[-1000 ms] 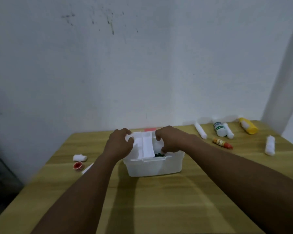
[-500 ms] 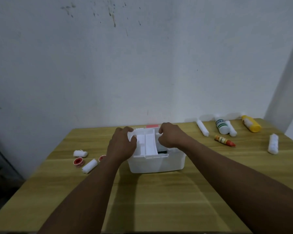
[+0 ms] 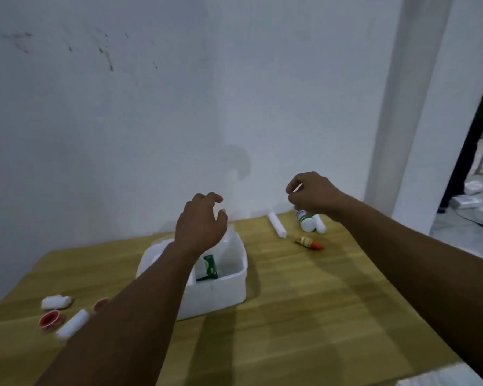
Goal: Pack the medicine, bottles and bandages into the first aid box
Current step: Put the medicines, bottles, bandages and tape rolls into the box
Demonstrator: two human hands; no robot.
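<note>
The white first aid box (image 3: 221, 291) stands open on the wooden table (image 3: 304, 316), with a green packet (image 3: 210, 267) inside. My left hand (image 3: 201, 221) hovers over the box's back edge, fingers spread and empty. My right hand (image 3: 311, 193) is raised at the back right, fingers curled, with a thin white sliver at its fingertips. Below it lie a white bottle with a green label (image 3: 306, 221), two white bandage rolls (image 3: 277, 225) (image 3: 319, 224) and a small orange bottle with a red cap (image 3: 308, 242).
Left of the box lie a bandage wad (image 3: 55, 301), a red tape roll (image 3: 49, 320), a white roll (image 3: 73, 324) and a second red roll (image 3: 101, 303), half hidden by my left forearm. A white wall stands behind the table and a pillar (image 3: 402, 135) at right.
Both hands have let go of the white inner tray and lifted off the box. My right hand has swung right, over the bottles. The tray no longer covers the box.
</note>
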